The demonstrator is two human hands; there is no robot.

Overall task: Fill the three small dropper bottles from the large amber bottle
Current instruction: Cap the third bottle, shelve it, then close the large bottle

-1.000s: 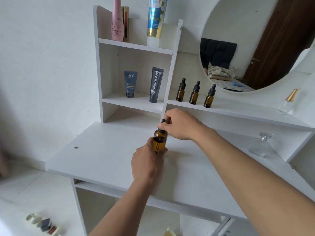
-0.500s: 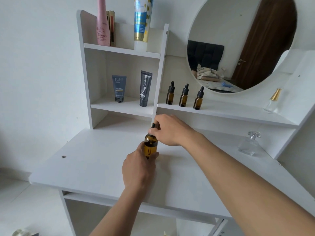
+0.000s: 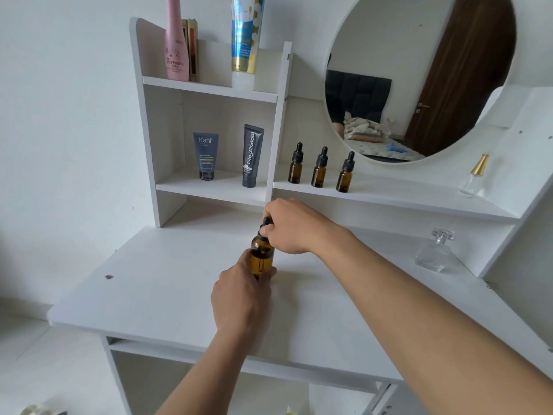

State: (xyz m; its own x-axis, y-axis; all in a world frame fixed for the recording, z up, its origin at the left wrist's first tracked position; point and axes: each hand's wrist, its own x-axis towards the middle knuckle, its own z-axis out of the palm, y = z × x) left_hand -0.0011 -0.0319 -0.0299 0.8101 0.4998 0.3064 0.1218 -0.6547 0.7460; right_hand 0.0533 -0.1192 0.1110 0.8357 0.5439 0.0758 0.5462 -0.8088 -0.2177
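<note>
Standing upright on the desk (image 3: 149, 280), the large amber bottle (image 3: 262, 259) is gripped by the left hand (image 3: 239, 298) and its black cap (image 3: 265, 221) pinched by the right hand (image 3: 291, 227), while three small dropper bottles (image 3: 319, 172) are lined up on the shelf (image 3: 404, 193) behind.

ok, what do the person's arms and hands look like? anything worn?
Nothing worn is visible. The left hand and right hand have no gloves, rings or watch. The left forearm and right forearm are bare to the frame edge, with no sleeves in view.
</note>
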